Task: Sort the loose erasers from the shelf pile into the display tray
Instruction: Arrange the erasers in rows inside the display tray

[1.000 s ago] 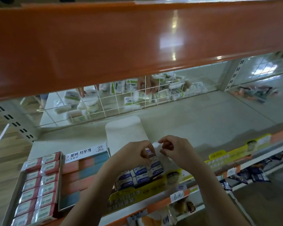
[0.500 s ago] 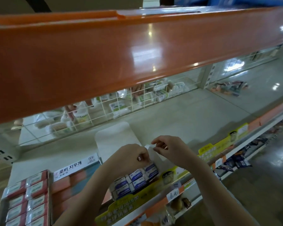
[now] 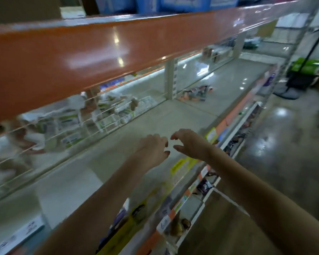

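Both your hands have left the blue-and-white boxed erasers you were fingering half a second ago and now reach out over bare shelf further right; your view has swung right with them, and the frame is motion-blurred.

Your left hand (image 3: 152,150) hangs above the pale grey shelf board (image 3: 182,115), fingers loosely curled and spread, holding nothing. Your right hand (image 3: 190,144) sits just beside it, thumb and fingers apart in a loose claw, also holding nothing. Fingertips of the two hands nearly meet but stay apart.

Small pile of loose orange and dark packets (image 3: 195,92) lies well ahead of both hands, just right of the white shelf upright (image 3: 169,80); too blurred to tell if these are erasers. Display tray: only a white printed label edge (image 3: 17,236) shows at bottom left, under your left forearm's side.

Glossy orange shelf fascia (image 3: 81,57) crosses the top. White wire grid (image 3: 77,122) backs the shelf, blurred packaged goods behind it. Yellow price strip (image 3: 179,165) runs along the front lip. Shiny floor (image 3: 284,144) at right.
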Demonstrator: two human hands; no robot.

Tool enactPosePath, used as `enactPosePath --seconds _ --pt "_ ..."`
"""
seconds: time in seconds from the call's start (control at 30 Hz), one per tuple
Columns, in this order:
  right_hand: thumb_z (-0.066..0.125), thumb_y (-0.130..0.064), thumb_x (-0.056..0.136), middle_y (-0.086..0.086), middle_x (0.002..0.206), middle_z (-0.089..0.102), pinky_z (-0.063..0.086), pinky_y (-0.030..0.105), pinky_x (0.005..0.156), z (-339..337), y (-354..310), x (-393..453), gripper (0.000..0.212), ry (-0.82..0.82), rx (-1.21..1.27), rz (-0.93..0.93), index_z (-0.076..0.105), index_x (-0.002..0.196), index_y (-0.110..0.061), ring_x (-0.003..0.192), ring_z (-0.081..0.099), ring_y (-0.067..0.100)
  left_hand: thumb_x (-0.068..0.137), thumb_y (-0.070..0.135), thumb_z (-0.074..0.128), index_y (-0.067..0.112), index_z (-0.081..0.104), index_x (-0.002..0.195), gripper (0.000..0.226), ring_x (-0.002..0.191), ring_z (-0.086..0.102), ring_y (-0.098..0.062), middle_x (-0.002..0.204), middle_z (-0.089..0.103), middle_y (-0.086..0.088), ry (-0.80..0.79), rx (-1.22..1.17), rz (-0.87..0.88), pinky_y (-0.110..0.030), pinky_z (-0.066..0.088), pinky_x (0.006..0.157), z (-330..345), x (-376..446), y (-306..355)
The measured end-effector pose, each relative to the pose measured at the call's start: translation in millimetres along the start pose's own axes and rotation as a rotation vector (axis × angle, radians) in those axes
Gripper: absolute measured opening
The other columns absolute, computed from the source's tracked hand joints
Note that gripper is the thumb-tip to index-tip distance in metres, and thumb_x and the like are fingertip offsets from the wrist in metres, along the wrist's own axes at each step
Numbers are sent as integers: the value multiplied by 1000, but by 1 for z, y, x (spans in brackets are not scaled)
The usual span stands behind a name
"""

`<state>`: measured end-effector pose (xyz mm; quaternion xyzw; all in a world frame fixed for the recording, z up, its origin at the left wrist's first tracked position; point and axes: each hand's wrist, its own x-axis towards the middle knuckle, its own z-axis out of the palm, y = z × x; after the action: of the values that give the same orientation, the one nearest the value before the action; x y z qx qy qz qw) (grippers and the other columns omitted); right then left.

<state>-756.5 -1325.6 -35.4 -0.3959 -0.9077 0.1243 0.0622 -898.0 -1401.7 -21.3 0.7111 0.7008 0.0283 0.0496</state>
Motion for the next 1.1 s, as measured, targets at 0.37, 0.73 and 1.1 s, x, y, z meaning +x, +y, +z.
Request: enactPosePath --seconds 0.37,0.73,1.1 --pt "46 -16 93 11 137 43 35 36 102 -42 171 29 41 -18 -35 101 44 135 -13 126 42 28 93 44 48 20 50 123 39 115 48 -25 123 49 -7 0 15 -45 -37 41 92 40 161 107" --pt "50 -17 91 13 129 47 37 35 99 -47 286 111 41 -14 3 142 47 131 -13 122 44 30 90 32 51 19 50 127 39 110 54 -25 125 53 -7 82 -19 -71 -34 46 84 47 307 105" --pt "53 -12 89 10 134 44 37 33 99 -76 364 213 47 93 39 104 42 135 -13 124 43 27 92 20 49 18 44 134 42 119 47 -30 140 40 -10 116 6 -209 -38 45 90 65 393 73"
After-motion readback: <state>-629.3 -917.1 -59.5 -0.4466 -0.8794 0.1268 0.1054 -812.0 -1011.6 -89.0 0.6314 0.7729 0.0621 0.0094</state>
